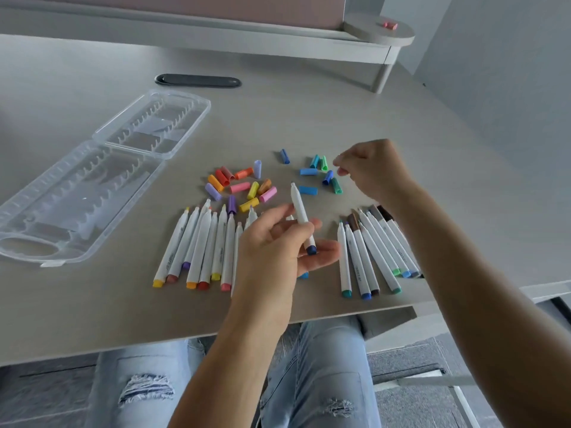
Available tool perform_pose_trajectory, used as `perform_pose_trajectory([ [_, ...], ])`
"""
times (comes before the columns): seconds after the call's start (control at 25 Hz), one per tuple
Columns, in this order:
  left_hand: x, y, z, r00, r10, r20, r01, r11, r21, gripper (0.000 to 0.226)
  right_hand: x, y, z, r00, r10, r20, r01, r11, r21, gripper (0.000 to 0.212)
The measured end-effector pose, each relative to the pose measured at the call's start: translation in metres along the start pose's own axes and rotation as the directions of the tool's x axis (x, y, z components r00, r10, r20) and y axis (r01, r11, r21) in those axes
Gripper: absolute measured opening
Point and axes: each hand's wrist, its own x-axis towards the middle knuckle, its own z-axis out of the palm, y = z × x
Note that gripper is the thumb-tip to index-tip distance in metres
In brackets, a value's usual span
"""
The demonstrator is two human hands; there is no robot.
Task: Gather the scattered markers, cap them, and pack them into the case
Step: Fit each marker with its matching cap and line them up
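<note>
Left hand (279, 242) grips white marker (301, 216), tip raised; right hand (374, 171), fingers curled, holding nothing visible, hovers above caps (321, 177).

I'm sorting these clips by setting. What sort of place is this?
Probably a study desk at home or in an office: a pale desk with a raised shelf at the back, markers and loose caps spread out, an open clear case, a seated person's knees below.
</note>
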Motion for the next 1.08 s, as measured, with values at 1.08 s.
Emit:
perform_pose_trajectory([
  [1.08, -0.025, -0.012, -0.003, 0.999, -0.019, 0.035, 0.015, 0.992, 0.128, 0.019, -0.069, 0.01, -0.017, 0.8, -0.395, 0.452, 0.07, 0.809, 0.583, 0.026],
])
